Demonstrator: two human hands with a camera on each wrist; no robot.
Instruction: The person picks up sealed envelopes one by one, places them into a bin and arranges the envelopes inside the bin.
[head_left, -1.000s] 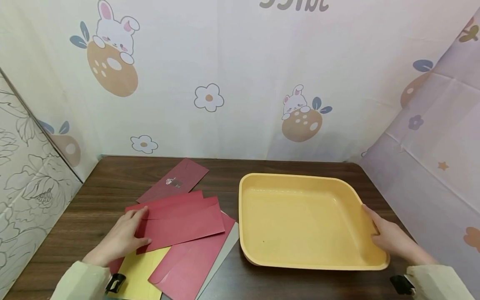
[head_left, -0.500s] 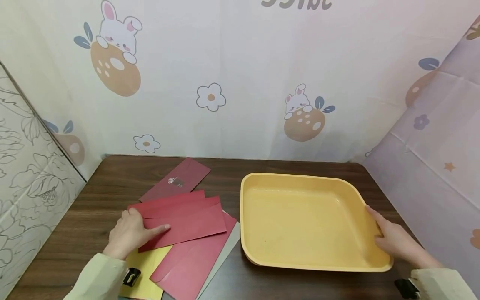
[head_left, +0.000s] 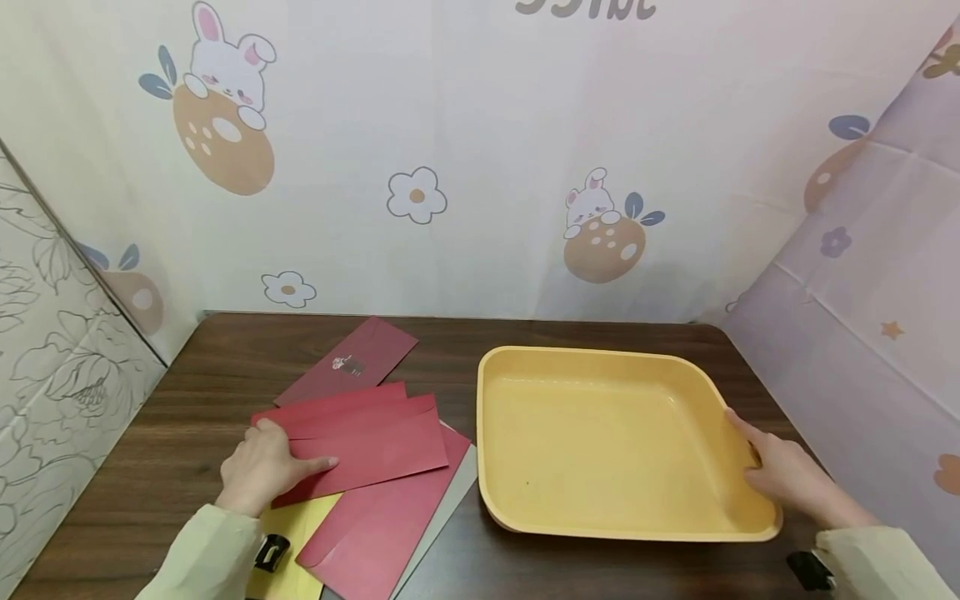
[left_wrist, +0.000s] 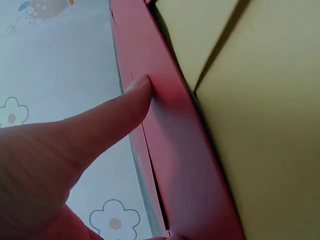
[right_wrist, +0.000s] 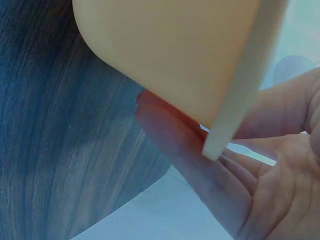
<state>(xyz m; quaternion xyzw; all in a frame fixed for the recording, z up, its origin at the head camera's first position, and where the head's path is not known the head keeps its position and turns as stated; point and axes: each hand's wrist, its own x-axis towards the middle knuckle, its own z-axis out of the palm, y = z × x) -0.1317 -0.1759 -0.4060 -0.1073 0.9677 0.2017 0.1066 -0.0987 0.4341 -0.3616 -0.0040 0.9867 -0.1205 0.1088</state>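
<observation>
Red envelopes (head_left: 382, 446) lie overlapping on the left of the table in the head view. My left hand (head_left: 258, 467) is at their left end, its thumb stretched over the upper red face and its other fingers curled at the edge. In the left wrist view the thumb (left_wrist: 137, 97) presses on a red envelope (left_wrist: 180, 145). A shallow yellow tray (head_left: 592, 450) stands on the right. My right hand (head_left: 787, 475) grips its right side. The right wrist view shows fingers (right_wrist: 190, 155) beneath the tray's rim (right_wrist: 245, 85), with the thumb on the other side.
Under the red envelopes lie a yellow envelope (head_left: 296, 542), a pinkish-red envelope (head_left: 382, 533) and a grey one (head_left: 442, 500). A maroon envelope (head_left: 352, 362) lies behind them. The dark wooden table (head_left: 525, 575) meets a patterned curtain (head_left: 495, 167) at the back.
My left hand has shifted slightly right, its thumb sliding farther over the red envelope and its fingers curling in. The right hand and the tray have stayed in place.
</observation>
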